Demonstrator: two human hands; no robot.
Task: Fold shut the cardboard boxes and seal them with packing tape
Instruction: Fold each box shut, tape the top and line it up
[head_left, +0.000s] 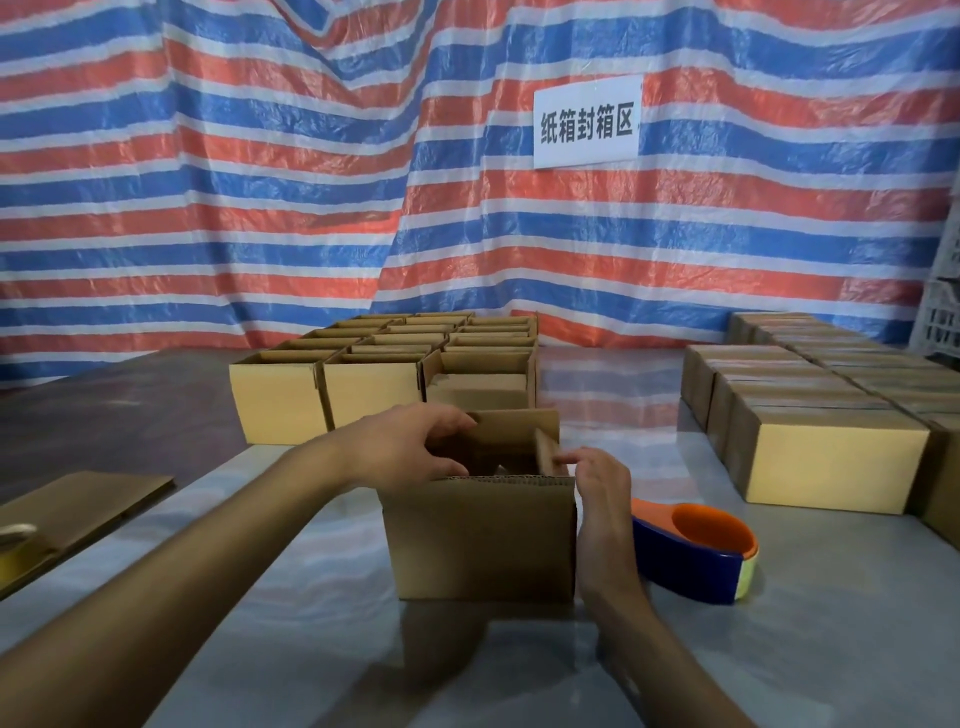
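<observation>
A small brown cardboard box (483, 540) stands open-topped on the table right in front of me, its flaps upright. My left hand (410, 449) reaches over the box's left side, fingers curled onto the far flap and thumb near the front edge. My right hand (597, 486) is at the box's right side, its fingertips pinching the upright right flap. A blue and orange tape dispenser (696, 553) lies on the table just right of the box, untouched.
A block of several open boxes (395, 364) stands behind the box. Closed boxes (831, 452) are stacked in rows at the right. Flat cardboard (78, 509) and a tape roll (15, 551) lie at the left. A striped tarp with a white sign (587, 122) hangs behind the grey table (779, 649).
</observation>
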